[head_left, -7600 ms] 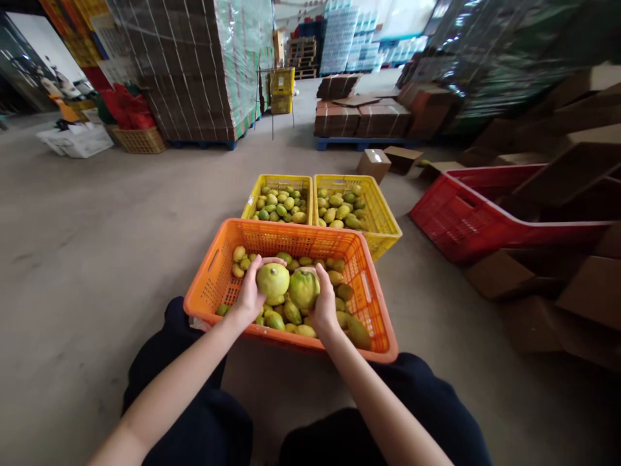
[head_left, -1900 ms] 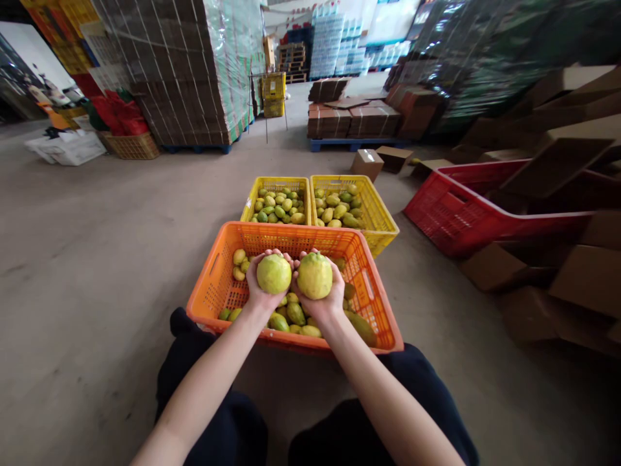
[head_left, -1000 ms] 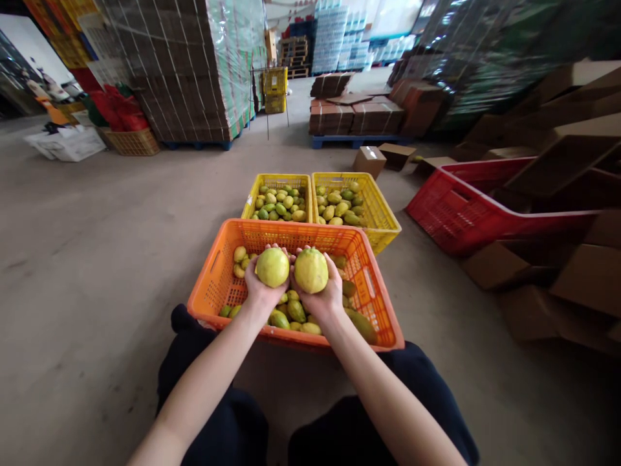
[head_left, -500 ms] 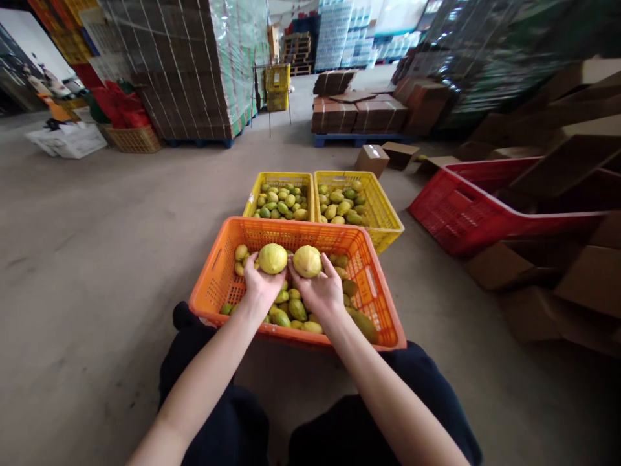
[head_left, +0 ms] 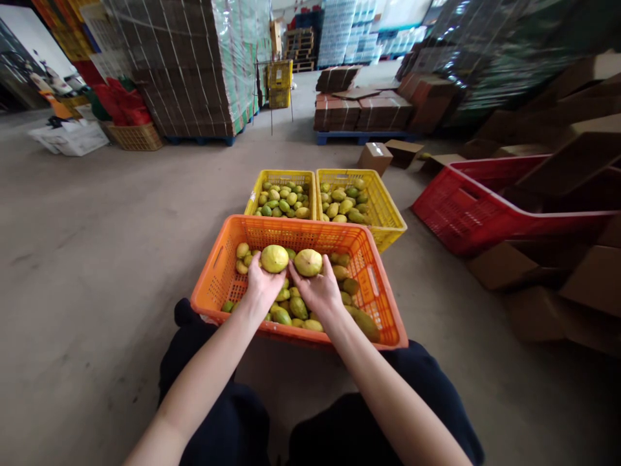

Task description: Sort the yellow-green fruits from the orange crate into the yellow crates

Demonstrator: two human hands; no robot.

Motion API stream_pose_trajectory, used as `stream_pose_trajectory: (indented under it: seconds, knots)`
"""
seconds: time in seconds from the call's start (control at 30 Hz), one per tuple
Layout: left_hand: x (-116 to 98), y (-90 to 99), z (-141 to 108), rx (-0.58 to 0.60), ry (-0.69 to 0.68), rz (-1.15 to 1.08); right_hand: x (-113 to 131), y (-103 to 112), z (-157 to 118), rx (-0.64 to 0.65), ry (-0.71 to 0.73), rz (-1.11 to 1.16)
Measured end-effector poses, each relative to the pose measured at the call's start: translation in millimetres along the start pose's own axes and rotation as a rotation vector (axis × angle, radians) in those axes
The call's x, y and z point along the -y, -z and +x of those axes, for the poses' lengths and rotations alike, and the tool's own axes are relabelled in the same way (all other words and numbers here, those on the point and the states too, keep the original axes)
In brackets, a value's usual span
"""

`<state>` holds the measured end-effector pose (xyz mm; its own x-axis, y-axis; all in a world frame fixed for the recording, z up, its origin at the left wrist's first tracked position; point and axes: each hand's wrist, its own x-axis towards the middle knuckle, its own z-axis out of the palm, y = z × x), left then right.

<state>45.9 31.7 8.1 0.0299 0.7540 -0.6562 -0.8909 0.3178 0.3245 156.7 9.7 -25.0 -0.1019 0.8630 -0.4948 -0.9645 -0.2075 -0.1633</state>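
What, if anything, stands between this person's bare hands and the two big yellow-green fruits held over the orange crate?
Nothing visible does: the left hand directly touches the left fruit, and the right hand the right fruit.

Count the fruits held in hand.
2: one fruit in the left hand, another fruit in the right hand, both over the orange crate. No third held fruit shows.

Characters (head_left: 365, 295) on the orange crate (head_left: 301, 229)'s right wall are too blurred to read.
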Motion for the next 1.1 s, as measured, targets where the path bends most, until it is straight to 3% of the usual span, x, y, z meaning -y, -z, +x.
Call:
stream_pose_trajectory:
  seconds: [0.23,0.7,1.1]
  knots:
    - [-0.7,1.2,-3.1,0.006,-0.002,0.016,-3.1,0.1,1.3,-0.037,0.022,0.003]
    - [-7.1,7.0,-11.6,0.069,-0.126,0.042,-1.8,-0.7,-7.2,0.089,0.078,-0.148]
    - [-22.1,9.7,-22.8,0.280,0.073,-0.122,8.3,-9.9,-26.3,0.191,0.026,-0.156]
